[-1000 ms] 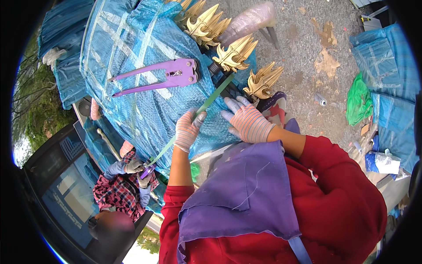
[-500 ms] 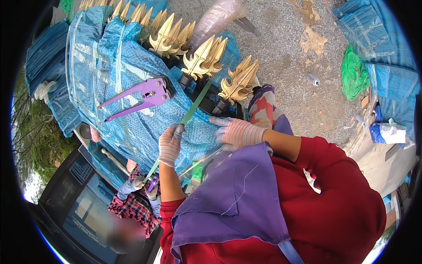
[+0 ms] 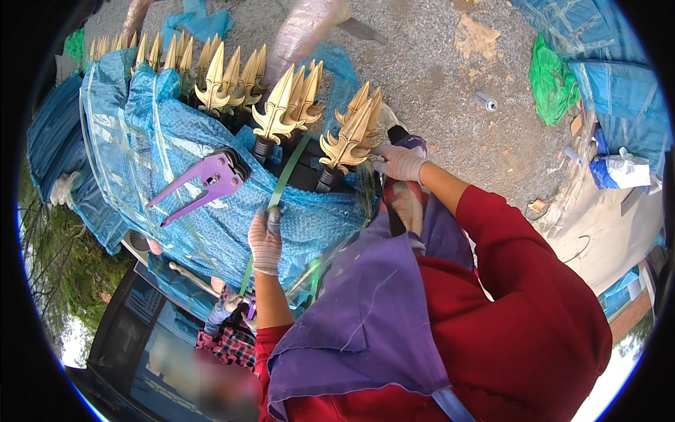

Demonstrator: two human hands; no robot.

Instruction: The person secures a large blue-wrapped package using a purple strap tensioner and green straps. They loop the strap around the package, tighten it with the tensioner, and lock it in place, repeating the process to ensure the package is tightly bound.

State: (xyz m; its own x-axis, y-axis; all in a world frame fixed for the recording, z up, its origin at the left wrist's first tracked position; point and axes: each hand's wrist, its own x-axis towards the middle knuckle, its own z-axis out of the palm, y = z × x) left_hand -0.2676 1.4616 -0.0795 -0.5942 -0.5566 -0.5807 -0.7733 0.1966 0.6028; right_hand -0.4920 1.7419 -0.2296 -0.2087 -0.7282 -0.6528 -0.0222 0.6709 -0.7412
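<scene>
1) Grey, gritty ground (image 3: 436, 77) spreads behind the work
2) Left hand (image 3: 265, 243), gloved in striped knit, is closed on a flat green plastic strap (image 3: 284, 176), which runs up between gold spearhead-shaped finials (image 3: 349, 141) and down toward a co-worker (image 3: 235, 344) in pink-and-black plaid
3) Right hand (image 3: 403, 164), gloved alike, is just beside the nearest finials; cannot tell whether its fingers grip anything
4) Purple long-handled metal tool (image 3: 225, 176) lies on blue plastic wrap (image 3: 320, 219), left of the strap
5) Farther right, a crumpled green plastic bag (image 3: 552, 81) and a silvery can (image 3: 485, 101) lie on the ground
</scene>
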